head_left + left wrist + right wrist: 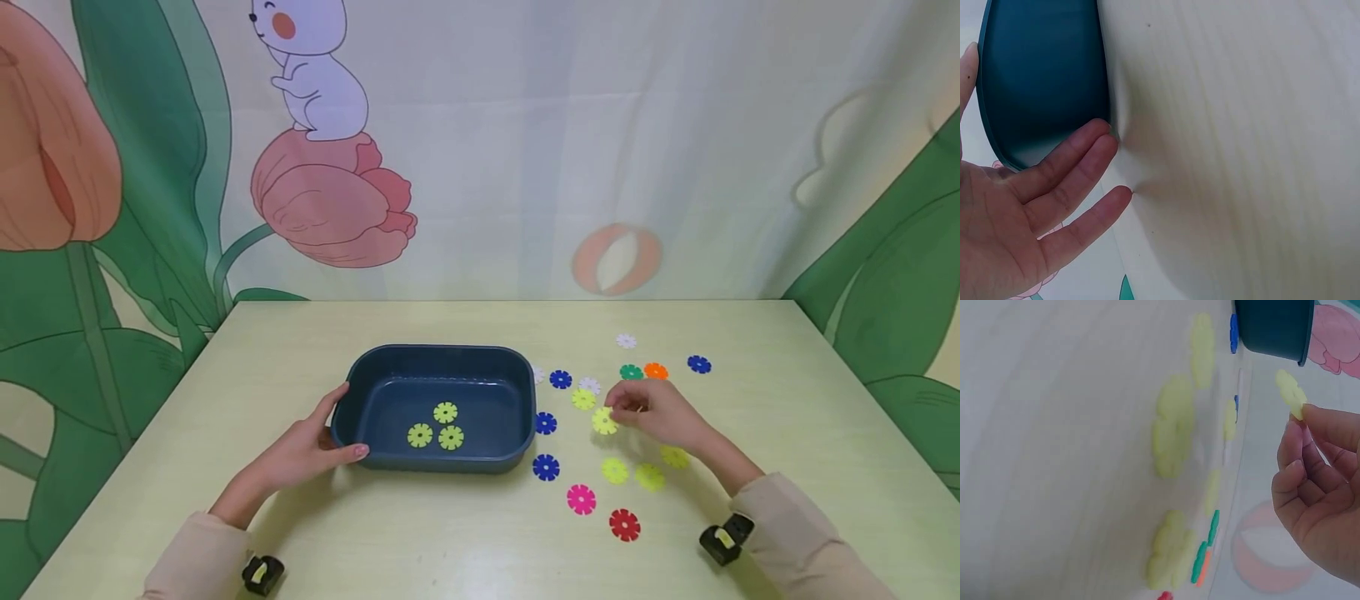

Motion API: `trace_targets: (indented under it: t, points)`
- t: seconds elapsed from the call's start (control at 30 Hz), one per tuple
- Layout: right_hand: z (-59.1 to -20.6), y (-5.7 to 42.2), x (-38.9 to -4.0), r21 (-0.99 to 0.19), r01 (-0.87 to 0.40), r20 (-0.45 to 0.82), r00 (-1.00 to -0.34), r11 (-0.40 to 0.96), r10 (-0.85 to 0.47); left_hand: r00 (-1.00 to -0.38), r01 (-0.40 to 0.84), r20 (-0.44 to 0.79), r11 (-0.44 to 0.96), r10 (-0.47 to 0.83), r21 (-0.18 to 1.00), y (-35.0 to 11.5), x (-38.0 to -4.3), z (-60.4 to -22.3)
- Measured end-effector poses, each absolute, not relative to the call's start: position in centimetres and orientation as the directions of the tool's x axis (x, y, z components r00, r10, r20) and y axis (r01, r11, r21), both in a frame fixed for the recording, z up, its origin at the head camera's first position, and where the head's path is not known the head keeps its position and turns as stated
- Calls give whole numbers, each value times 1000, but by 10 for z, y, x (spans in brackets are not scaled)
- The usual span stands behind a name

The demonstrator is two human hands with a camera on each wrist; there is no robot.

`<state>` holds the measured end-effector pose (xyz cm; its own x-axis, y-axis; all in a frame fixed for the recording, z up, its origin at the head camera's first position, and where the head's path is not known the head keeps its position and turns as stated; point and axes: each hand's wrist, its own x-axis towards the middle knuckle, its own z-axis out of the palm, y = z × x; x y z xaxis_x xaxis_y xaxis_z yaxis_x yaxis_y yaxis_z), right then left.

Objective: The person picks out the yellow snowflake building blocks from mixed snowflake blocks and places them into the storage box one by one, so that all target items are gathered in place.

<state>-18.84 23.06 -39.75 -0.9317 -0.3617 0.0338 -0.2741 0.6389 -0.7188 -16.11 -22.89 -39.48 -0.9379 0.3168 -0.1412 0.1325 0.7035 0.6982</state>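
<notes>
My right hand (654, 410) pinches a yellow notched plastic disc (604, 421) between thumb and index finger. In the right wrist view that disc (1291, 394) is raised above the table, its other fingers curled below. A dark blue rectangular basin (435, 461) stands to the left, with 3 yellow-green notched discs (446, 412) lying on its bottom. Against its left end rests my left hand (300, 450), fingers along the side and thumb at the front wall. In the left wrist view the left hand's fingers (1079, 150) are mostly straight, touching the basin (1047, 69).
Several notched discs lie scattered right of the basin: blue (546, 467), pink (581, 499), red (625, 525), yellow (615, 471), green (631, 372), orange (656, 372) and white (626, 341). A printed curtain (487, 167) hangs behind the pale table (375, 533).
</notes>
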Motion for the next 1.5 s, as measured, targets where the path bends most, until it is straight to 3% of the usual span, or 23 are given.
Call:
trace_targets:
  t: [0.67, 1.5]
  points:
    - [-375, 185, -199, -757, -345, 105, -903, 555, -417, -942, 122, -142, 706, 303, 698, -228, -160, -398]
    - [-349, 95, -229, -869, -279, 74, -890, 408, -450, -941, 136, -133, 708, 312, 693, -227, -161, -395]
